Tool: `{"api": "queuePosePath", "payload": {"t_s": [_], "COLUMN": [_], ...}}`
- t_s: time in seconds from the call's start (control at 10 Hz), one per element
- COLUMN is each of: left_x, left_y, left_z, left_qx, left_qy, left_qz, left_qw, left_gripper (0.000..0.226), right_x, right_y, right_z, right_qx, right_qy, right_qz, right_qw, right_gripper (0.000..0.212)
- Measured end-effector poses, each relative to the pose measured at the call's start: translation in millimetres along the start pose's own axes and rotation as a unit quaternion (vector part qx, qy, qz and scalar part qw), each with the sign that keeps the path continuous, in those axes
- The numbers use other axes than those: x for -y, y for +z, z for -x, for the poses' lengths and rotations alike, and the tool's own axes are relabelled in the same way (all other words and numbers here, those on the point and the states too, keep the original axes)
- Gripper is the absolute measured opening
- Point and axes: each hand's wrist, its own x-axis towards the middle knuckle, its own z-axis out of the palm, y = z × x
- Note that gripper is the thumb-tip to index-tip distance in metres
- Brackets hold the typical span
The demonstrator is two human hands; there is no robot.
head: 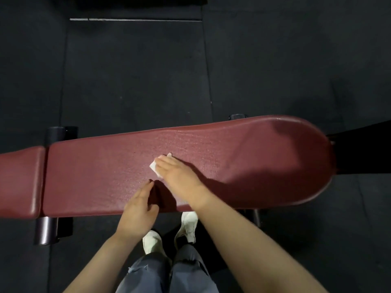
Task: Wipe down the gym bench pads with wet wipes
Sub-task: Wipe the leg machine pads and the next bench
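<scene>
- A long red bench pad [232,157] runs across the view from nine o'clock to three o'clock, over dark floor mats [127,81].
- The right hand [177,172] lies flat, fingers straight, pressing a white wet wipe [154,166] onto the pad's middle; the wipe peeks out at ten o'clock of the fingers.
- The left hand [137,210], relaxed and holding nothing, rests at the pad's near edge.
- The wipe looks thin, limp and light (likely to bunch up), so a flat palm on top probably controls it best.
- A shorter seat pad [20,182] adjoins at nine o'clock.
</scene>
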Motion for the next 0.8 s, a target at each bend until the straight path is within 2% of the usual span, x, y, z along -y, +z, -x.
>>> {"api": "queuePosePath", "payload": {"t_s": [0.1, 0.2, 0.3, 0.4, 0.5, 0.6, 0.7, 0.8], "left_x": [10, 9, 6, 7, 11, 19, 21, 16], "left_y": [1, 3, 9, 11, 10, 12, 17, 26], "left_z": [2, 5, 10, 13, 16, 21, 30, 39], "left_qx": [0.011, 0.018, 0.027, 0.032, 0.021, 0.016, 0.028, 0.029], "left_qy": [0.018, 0.029, 0.045, 0.054, 0.055, 0.068, 0.050, 0.064], "left_qz": [-0.015, -0.010, 0.000, -0.006, 0.002, -0.009, -0.048, -0.053], "left_qw": [1.000, 0.999, 0.999, 0.998, 0.998, 0.998, 0.997, 0.996], "left_gripper": [0.068, 0.068, 0.068, 0.067, 0.067, 0.069, 0.069, 0.070], "right_x": [35, -61, -74, -28, 79, 130, 71, -21], "right_y": [-279, -317, -346, -297, -242, -218, -253, -313], "right_z": [28, 126, 193, 142, 35, 5, 64, 161], "right_qx": [0.055, -0.096, -0.176, -0.244, -0.015, 0.149, 0.065, -0.043], "right_qy": [0.029, 0.274, 0.468, 0.491, 0.332, 0.039, 0.079, 0.263], "right_qz": [-0.103, -0.003, 0.068, 0.049, -0.002, -0.079, -0.047, 0.071], "right_qw": [0.993, 0.957, 0.864, 0.835, 0.943, 0.985, 0.994, 0.961], "right_gripper": [0.044, 0.039, 0.039, 0.038, 0.039, 0.037, 0.048, 0.037]}}
